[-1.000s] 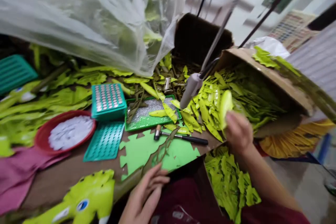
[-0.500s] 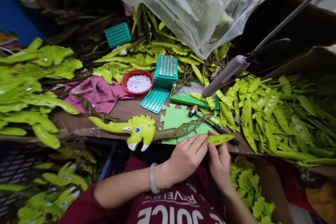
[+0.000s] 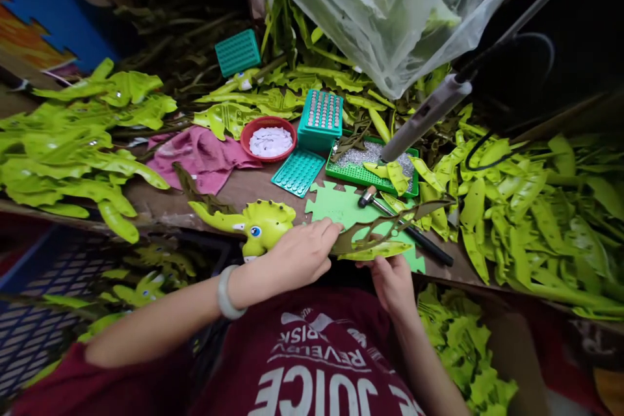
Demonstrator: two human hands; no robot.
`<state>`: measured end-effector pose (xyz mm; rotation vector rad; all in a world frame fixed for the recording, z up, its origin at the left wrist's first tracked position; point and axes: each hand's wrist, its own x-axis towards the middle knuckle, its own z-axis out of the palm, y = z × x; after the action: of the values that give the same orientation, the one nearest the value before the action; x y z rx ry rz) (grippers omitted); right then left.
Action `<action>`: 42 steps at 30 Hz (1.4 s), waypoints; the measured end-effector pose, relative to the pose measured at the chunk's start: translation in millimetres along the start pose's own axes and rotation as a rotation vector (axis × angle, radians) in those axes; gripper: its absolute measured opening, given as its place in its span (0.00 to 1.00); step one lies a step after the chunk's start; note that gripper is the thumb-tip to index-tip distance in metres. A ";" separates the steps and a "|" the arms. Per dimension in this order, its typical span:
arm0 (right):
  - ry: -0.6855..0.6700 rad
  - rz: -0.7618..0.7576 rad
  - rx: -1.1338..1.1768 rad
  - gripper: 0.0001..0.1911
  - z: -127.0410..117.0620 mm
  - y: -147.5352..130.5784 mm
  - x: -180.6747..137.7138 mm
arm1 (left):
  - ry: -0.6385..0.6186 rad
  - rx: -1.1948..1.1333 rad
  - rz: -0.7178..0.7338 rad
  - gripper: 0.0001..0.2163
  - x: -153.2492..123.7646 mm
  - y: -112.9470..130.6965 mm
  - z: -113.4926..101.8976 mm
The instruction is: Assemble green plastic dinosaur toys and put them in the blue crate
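Toy head (image 3: 268, 221), yellow-green, crested and blue-eyed, is laid at the near edge of the table (image 3: 244, 185), its long pointed end directed left. An olive openwork strip (image 3: 363, 238) is extended to its right. The left hand (image 3: 297, 255) is curled over the strip's left end, just beside the head; whether the strip is gripped or merely pressed cannot be told. By the right hand (image 3: 394, 279), a leaf-shaped yellow-green piece (image 3: 383, 249) is pinched between thumb and fingers, along the near side of the strip. Beneath them, a green foam mat (image 3: 336, 200) is partly covered, and a black-handled hammer (image 3: 433, 248) is rested slantwise over its right side. Farther off, small silver parts (image 3: 358, 155) are held in a green mesh tray (image 3: 348, 173), above which a hanging grey tool (image 3: 424, 118) is seen. To the left, a red bowl (image 3: 270, 158) of white pieces (image 3: 270, 142) is set beside stacked teal trays (image 3: 319, 140). Farther left, a pink cloth (image 3: 199, 156) is crumpled.
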<state>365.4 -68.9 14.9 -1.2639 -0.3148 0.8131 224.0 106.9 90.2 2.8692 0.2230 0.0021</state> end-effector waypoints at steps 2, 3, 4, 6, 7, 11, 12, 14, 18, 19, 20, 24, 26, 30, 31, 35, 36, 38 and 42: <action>-0.078 -0.027 0.027 0.26 6.8 3.8 5.0 | -0.039 -0.037 0.045 0.18 -2.6 2.4 -8.3; -0.108 -0.038 0.022 0.26 6.1 4.2 7.3 | -0.067 -0.056 0.059 0.17 -3.1 2.7 -12.4; -0.129 -0.050 0.009 0.26 3.2 4.1 9.7 | -0.094 -0.074 0.064 0.15 -3.1 2.5 -16.3; -0.166 -0.062 -0.034 0.26 -5.2 3.1 13.9 | -0.120 -0.094 0.058 0.14 -2.4 1.6 -22.2; -0.186 -0.059 -0.052 0.25 -8.8 2.4 15.5 | -0.114 -0.095 0.053 0.14 -1.8 1.2 -23.9; -0.226 -0.040 -0.039 0.23 -6.3 0.5 16.9 | -0.074 -0.071 0.040 0.19 1.0 1.5 -22.2; -0.203 -0.050 -0.017 0.23 -2.0 0.5 16.1 | -0.077 -0.067 0.038 0.21 1.7 2.0 -20.7; -0.143 -0.078 0.014 0.24 7.0 0.9 14.3 | -0.090 -0.062 0.034 0.21 2.5 3.1 -18.3; -0.071 -0.100 0.019 0.24 14.2 1.4 9.8 | -0.118 -0.053 0.026 0.16 0.9 4.1 -17.8; -0.061 -0.098 0.015 0.24 14.2 0.9 8.0 | -0.119 -0.051 0.023 0.15 0.4 4.1 -18.0; -0.058 -0.089 0.006 0.25 14.3 -0.1 5.6 | -0.118 -0.051 0.020 0.15 0.3 4.2 -17.9; -0.063 -0.072 -0.081 0.24 19.7 -8.2 -6.1 | -0.126 -0.081 -0.058 0.14 5.8 6.3 -14.5; -0.051 -0.094 -0.138 0.21 23.2 -14.8 -9.4 | -0.134 -0.105 -0.105 0.16 10.8 7.9 -12.3; -0.050 -0.049 -0.220 0.17 24.5 -31.1 -8.0 | -0.168 -0.094 -0.119 0.14 17.8 10.0 -10.0; -0.047 -0.019 -0.239 0.19 24.9 -34.7 -7.9 | -0.186 -0.079 -0.121 0.13 18.9 10.2 -9.4; 0.134 -0.058 -0.386 0.28 33.6 -42.2 -12.0 | -0.235 -0.009 -0.113 0.11 22.6 10.9 -5.2; 0.186 -0.089 -0.401 0.29 35.9 -42.2 -12.6 | -0.235 0.009 -0.100 0.11 23.2 10.8 -4.1; 0.195 -0.075 -0.354 0.30 37.1 -40.8 -11.5 | -0.230 0.044 -0.072 0.09 23.9 10.2 -2.3; 0.105 0.116 -0.201 0.30 27.2 -34.4 -4.5 | -0.235 0.093 -0.043 0.07 26.4 10.4 1.2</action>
<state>357.9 -55.1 56.0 -1.5187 -0.2442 0.8251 251.7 100.7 91.3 2.9215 0.2429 -0.3611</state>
